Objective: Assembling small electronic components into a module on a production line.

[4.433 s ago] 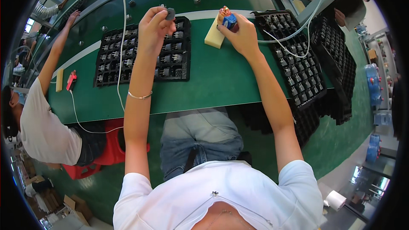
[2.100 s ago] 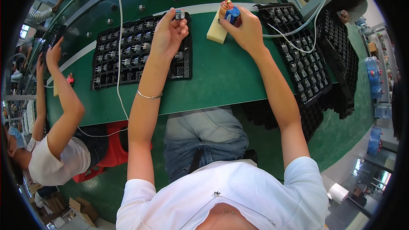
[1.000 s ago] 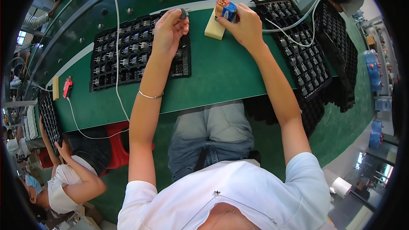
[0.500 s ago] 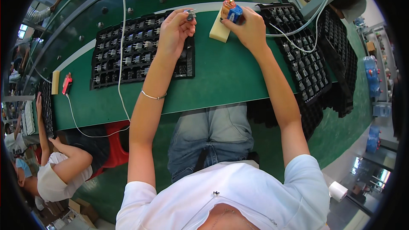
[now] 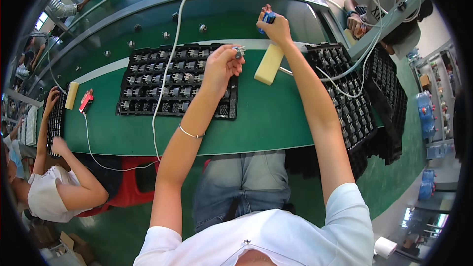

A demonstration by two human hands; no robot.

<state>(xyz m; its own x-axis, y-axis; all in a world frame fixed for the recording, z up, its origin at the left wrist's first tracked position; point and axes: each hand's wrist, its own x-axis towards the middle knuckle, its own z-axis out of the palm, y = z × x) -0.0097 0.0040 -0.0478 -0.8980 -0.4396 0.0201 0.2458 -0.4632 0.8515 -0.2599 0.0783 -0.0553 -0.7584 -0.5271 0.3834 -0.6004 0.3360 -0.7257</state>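
Pinched between the thumb and fingers of my left hand (image 5: pixel 220 71) is a small grey-black plug (image 5: pixel 239 53) with metal pins. That hand is over the right end of a black compartment tray (image 5: pixel 227 111) holding rows of similar plugs. Farther off and to the right, my right hand (image 5: pixel 279 30) is closed around a blue handheld device (image 5: pixel 268 17) with a copper-orange end. The fingers partly cover this device, so its exact kind does not show. Just nearer than the right hand, a pale yellow block (image 5: pixel 269 66) lies on the green table.
Another black tray of plugs (image 5: pixel 351 111) stands at the right, beside stacked trays (image 5: pixel 391 103). A white cable (image 5: pixel 166 69) crosses the left tray. A red device (image 5: pixel 86 100) lies farther left. Loose plugs sit beyond the pale strip. Co-workers sit at left and far right.
My right hand has lifted the blue device off the yellow block and moved it away from me. My left hand still pinches the plug. The whole view has shifted.
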